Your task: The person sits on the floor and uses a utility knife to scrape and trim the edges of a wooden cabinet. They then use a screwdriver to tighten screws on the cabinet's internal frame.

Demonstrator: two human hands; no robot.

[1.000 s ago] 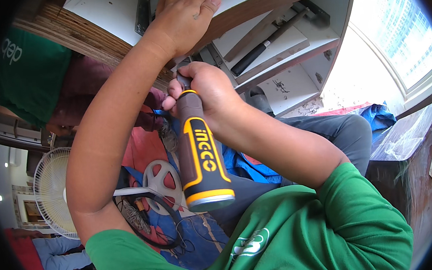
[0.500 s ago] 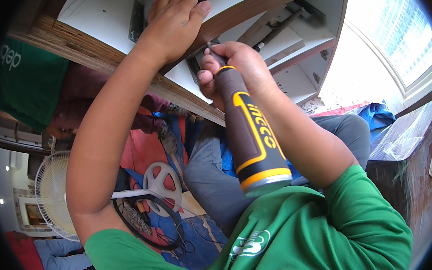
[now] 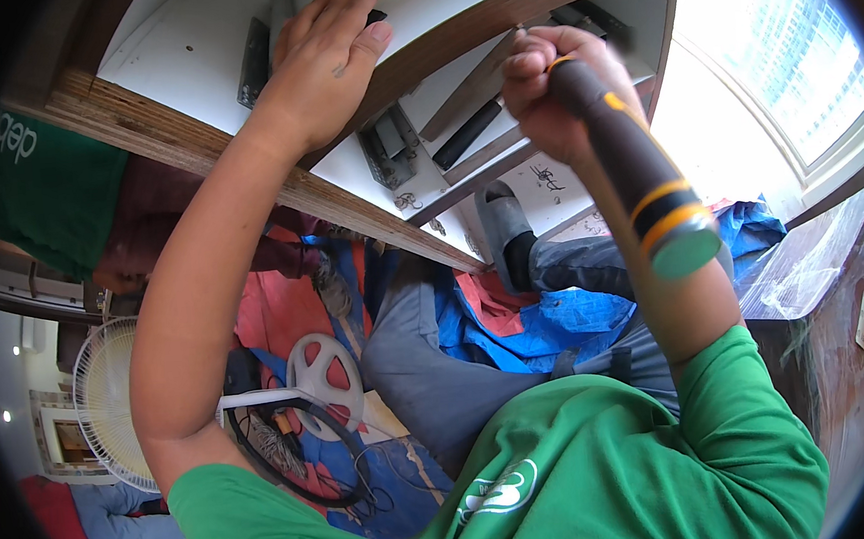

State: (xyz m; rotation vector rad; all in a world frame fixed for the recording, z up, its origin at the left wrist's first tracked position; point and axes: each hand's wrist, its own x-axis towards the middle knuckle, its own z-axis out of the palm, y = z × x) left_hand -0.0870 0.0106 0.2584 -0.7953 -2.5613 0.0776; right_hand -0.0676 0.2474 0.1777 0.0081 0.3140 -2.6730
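Observation:
My left hand point(image 3: 322, 62) lies flat with fingers spread on a white board panel with a wood edge point(image 3: 167, 58), over a dark metal bracket point(image 3: 256, 46). My right hand point(image 3: 549, 86) is shut around a screwdriver with a dark brown handle, yellow bands and a green butt point(image 3: 647, 189); the butt points toward the camera and its tip is hidden behind my fist. Behind it, white panels carry black metal rails point(image 3: 467, 132).
Another person in a green shirt point(image 3: 36, 187) is at the left. A white fan point(image 3: 111, 407) stands at lower left, with black cables point(image 3: 295, 459) and a white round part point(image 3: 324, 372) on the floor. Blue sheeting point(image 3: 575, 315) covers the ground. A wrapped brown cabinet point(image 3: 834, 291) is right.
My right hand has swung the screwdriver up and to the right, tilting its butt toward the camera. My left hand stays pressed on the panel.

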